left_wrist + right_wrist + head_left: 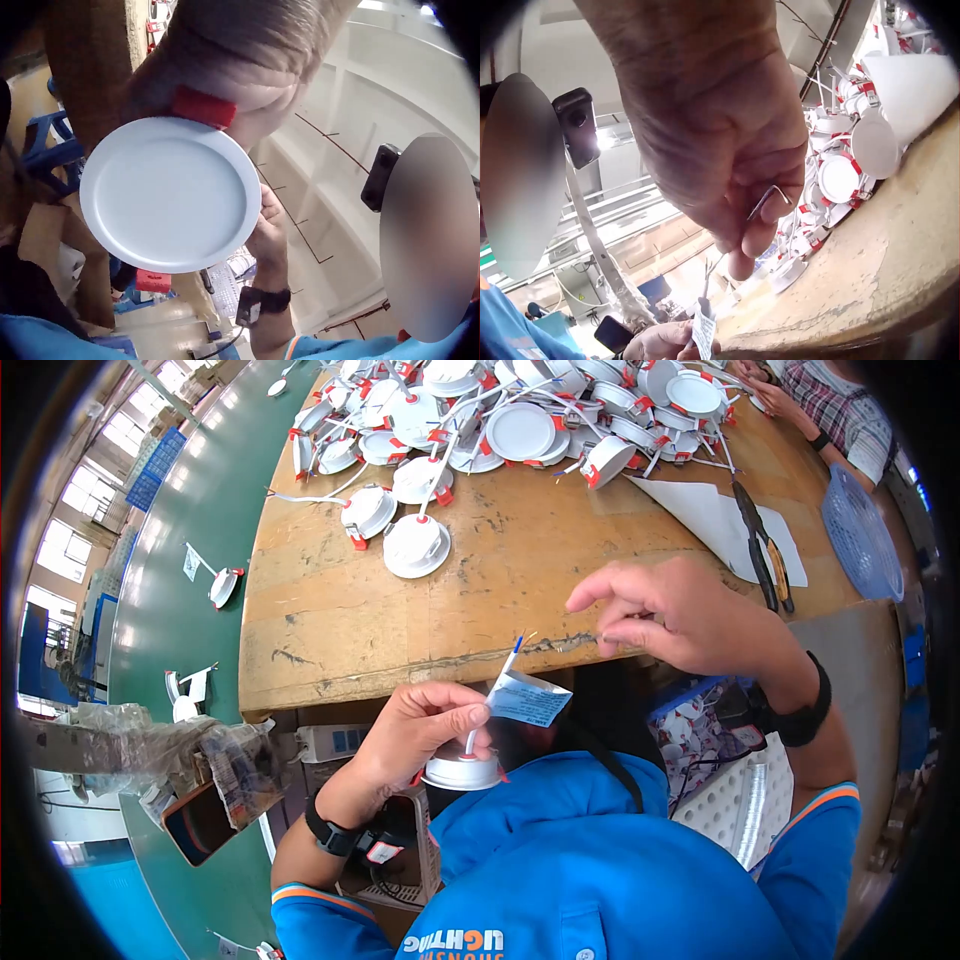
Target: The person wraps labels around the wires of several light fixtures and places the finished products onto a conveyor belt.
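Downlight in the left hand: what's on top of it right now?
Its white cable rises from the downlight and carries a paper label. The left hand grips both. The hand and label hide part of the housing's back.

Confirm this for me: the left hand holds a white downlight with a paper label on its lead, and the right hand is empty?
Not quite. The right hand is not empty: the right wrist view shows it pinching a small bent metal wire. The left hand does hold the white downlight with a paper label on its lead.
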